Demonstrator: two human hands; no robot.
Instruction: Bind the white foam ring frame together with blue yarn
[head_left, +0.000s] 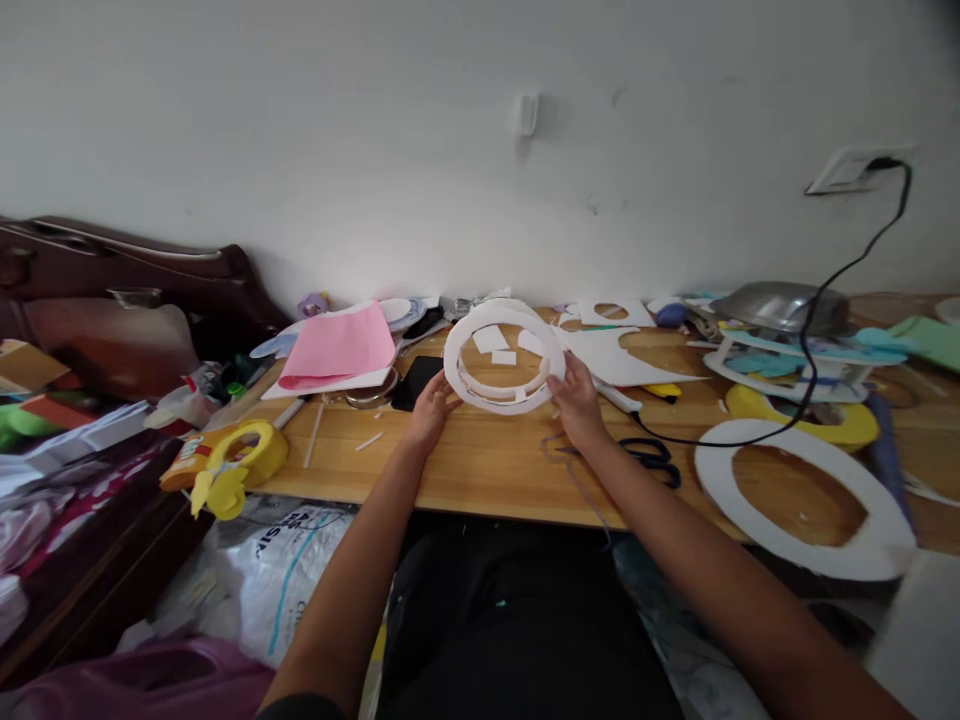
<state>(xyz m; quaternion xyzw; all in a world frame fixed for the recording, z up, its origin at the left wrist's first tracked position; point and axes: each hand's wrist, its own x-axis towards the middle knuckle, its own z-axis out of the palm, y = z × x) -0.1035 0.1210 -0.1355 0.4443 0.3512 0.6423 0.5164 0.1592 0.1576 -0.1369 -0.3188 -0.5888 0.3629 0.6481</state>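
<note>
A white ring [459, 352], apparently of foam board or card and built in two layers, is held tilted up above the wooden table. On its left rim my left hand [431, 408] is closed. My right hand [579, 400] grips the opposite rim, its thumb on the front face. Through the hole, small white pieces [504, 357] show on the table behind. Dark-handled scissors [652, 455] lie just below my right forearm, partly covered by it. A black phone-like slab [417, 382] rests behind my left hand.
Pink sheet [341, 345] lies at left, near a yellow ring [259, 455] at the table's front edge. At right are a large white ring [810, 500], a tiered white stand [787, 370] and a black cable [817, 300] running to the wall socket. A cut white sheet [622, 358] lies behind.
</note>
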